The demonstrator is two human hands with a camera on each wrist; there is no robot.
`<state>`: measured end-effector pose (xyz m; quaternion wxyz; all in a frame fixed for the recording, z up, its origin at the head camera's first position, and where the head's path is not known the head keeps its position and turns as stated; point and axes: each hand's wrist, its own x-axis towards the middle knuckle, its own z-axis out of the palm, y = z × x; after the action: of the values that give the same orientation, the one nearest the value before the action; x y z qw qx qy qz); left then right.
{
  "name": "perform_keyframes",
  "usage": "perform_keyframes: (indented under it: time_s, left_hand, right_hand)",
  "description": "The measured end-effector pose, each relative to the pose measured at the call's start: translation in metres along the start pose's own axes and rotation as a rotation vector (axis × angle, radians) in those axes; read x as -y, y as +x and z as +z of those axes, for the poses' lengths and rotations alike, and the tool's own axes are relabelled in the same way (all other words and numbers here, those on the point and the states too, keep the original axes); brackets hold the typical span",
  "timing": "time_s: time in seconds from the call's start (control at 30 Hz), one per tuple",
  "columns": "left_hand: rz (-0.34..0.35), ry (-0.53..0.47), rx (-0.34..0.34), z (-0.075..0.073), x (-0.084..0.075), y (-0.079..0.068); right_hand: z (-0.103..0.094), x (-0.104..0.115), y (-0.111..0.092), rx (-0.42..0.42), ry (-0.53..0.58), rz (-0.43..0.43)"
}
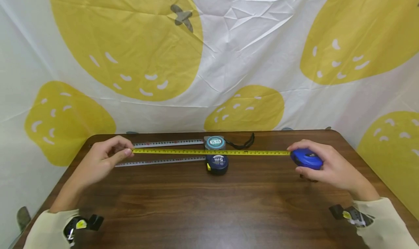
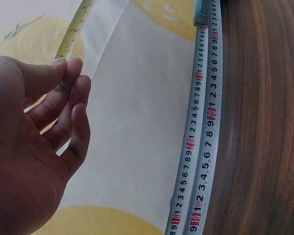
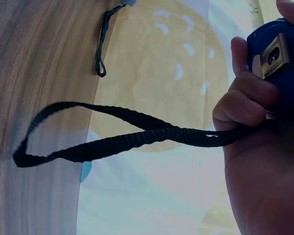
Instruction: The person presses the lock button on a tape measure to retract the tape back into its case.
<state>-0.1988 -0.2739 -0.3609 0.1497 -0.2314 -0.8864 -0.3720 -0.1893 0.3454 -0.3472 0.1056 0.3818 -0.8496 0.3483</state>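
Between thumb and forefinger, my left hand [image 1: 101, 158] pinches the end of a yellow tape blade [image 1: 209, 152]. The blade runs straight across to a blue tape measure [image 1: 306, 159], whose case my right hand [image 1: 334, 165] grips. In the right wrist view, a metal belt clip [image 3: 275, 56] shows on that case, and a black wrist strap [image 3: 103, 147] hangs from it. Behind and below the stretched blade lie a grey and teal tape measure [image 1: 215, 143] and a dark blue tape measure [image 1: 217, 164], both with white blades drawn out leftward.
Both white blades, the rear one [image 1: 170, 143] and the front one [image 1: 160, 161], lie along the brown wooden table [image 1: 203, 209]. A black strap [image 1: 243, 146] trails right from the teal tape measure. A white cloth with yellow fruit shapes [image 1: 242, 107] hangs behind the table.
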Motion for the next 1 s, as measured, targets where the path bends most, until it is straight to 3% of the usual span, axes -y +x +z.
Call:
perform_keyframes:
  time_s: [0.1,0.37,0.7,1.0]
  left_hand:
    - [-0.004,0.002,-0.001,-0.001,0.0,0.0]
    - [-0.014,0.013,-0.002,-0.002,0.002,0.0]
    - [-0.021,0.014,-0.004,-0.002,0.003,0.0]
    - [-0.003,-0.006,0.007,-0.001,0.001,0.001]
  right_hand:
    - [-0.001,0.001,0.001,0.019,0.006,-0.009]
    - [0.001,-0.009,0.001,0.03,0.029,-0.148]
    - [-0.001,-0.003,0.001,0.064,0.088,-0.102]
    - [0.003,-0.008,0.002,0.039,0.06,-0.18]
